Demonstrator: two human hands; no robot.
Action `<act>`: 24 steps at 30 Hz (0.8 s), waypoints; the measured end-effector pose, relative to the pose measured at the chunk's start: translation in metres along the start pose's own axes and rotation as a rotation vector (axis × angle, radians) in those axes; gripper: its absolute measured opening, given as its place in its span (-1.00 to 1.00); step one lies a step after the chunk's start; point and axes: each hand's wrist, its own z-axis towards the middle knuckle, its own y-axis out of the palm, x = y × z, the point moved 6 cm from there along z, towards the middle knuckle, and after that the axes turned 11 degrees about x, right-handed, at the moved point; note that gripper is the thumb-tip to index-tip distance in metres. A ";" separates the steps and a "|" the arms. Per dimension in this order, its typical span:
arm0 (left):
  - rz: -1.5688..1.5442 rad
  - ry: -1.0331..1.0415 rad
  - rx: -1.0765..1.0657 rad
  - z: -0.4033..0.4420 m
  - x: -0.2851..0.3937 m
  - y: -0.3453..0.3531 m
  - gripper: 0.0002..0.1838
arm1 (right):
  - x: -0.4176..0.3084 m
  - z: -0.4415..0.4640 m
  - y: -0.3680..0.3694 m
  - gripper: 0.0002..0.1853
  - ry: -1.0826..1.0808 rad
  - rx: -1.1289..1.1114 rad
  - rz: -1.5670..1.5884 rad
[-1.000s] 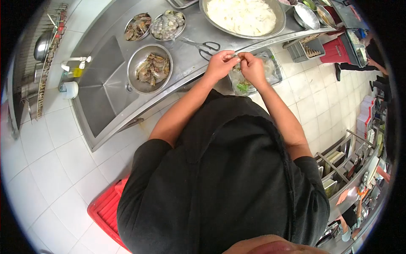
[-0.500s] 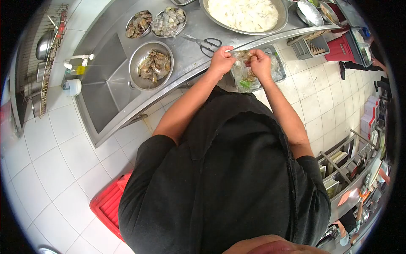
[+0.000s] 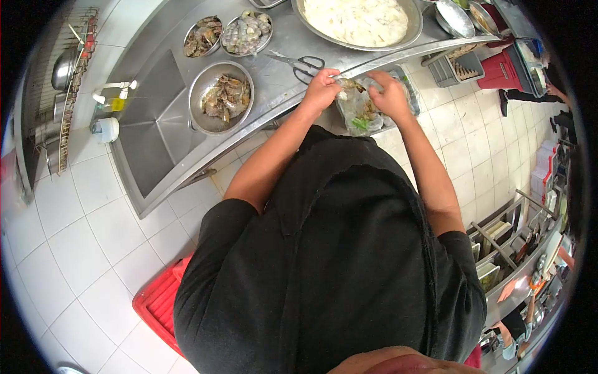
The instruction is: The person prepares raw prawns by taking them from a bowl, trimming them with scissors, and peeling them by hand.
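Observation:
My left hand [image 3: 321, 91] is closed over the counter's front edge, with a pale shrimp [image 3: 342, 95] showing at its fingertips. Just to the right, my right hand [image 3: 389, 96] has its fingers apart and holds nothing I can see. Under it is a bin lined with a clear plastic bag [image 3: 408, 103], containing brownish shell scraps and a green leaf [image 3: 360, 123]. Black-handled scissors [image 3: 300, 63] lie on the counter beside my left hand. A steel bowl [image 3: 196, 103] of unpeeled shrimp stands further left.
Behind are a bowl of brown shrimp pieces [image 3: 200, 38], a bowl of greyish shrimp [image 3: 246, 34] and a large basin [image 3: 419, 28] of pale pieces. The steel sink [image 3: 149, 131] is left. A grey crate [image 3: 441, 73] and red container [image 3: 500, 68] stand right, with people beyond.
My hands have moved apart: the right one has let go of the shrimp and spread its fingers above the bin. The left has shifted slightly left.

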 end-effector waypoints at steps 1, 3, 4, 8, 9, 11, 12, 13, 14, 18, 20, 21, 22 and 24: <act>-0.018 0.003 -0.024 -0.001 0.002 0.003 -0.52 | -0.020 0.005 -0.002 -0.67 -0.027 -0.024 0.052; -0.005 -0.014 -0.060 -0.003 0.005 0.009 -0.51 | -0.040 0.009 0.000 -0.69 -0.016 -0.120 -0.019; 0.003 -0.022 -0.068 -0.005 0.006 0.009 -0.51 | -0.047 0.011 0.007 -0.70 -0.016 -0.170 -0.047; 0.028 0.070 -0.025 -0.003 0.004 0.002 -0.52 | -0.052 0.007 0.021 -0.73 -0.075 -0.175 -0.005; 0.026 0.088 -0.040 0.001 -0.002 0.001 -0.51 | -0.054 0.006 0.024 -0.74 -0.084 -0.154 -0.011; 0.048 0.101 -0.068 0.001 -0.005 -0.002 -0.49 | -0.052 0.003 0.028 -0.75 -0.083 -0.110 -0.047; 0.072 0.098 -0.083 0.000 -0.004 -0.001 -0.48 | -0.053 0.004 0.033 -0.77 -0.076 -0.102 -0.039; 0.094 0.108 -0.079 -0.001 -0.003 -0.003 -0.46 | -0.052 0.003 0.036 -0.78 -0.064 -0.092 -0.038; 0.113 0.117 -0.083 -0.002 -0.003 -0.004 -0.45 | -0.048 0.001 0.035 -0.79 -0.046 -0.081 -0.044; 0.117 0.079 -0.130 -0.011 0.000 -0.007 -0.40 | -0.048 0.002 0.036 -0.81 0.099 -0.206 0.065; 0.095 0.069 -0.162 -0.007 -0.011 -0.006 -0.38 | -0.038 0.001 0.040 -0.80 0.134 -0.258 0.070; 0.109 0.046 -0.169 -0.008 -0.008 -0.004 -0.38 | -0.034 0.000 0.039 -0.80 0.192 -0.262 0.082; 0.126 0.023 -0.169 -0.012 -0.004 -0.005 -0.37 | -0.031 -0.001 0.041 -0.80 0.247 -0.267 0.102; 0.143 0.017 -0.165 -0.015 0.001 -0.003 -0.37 | -0.019 -0.004 0.043 -0.80 0.344 -0.279 0.166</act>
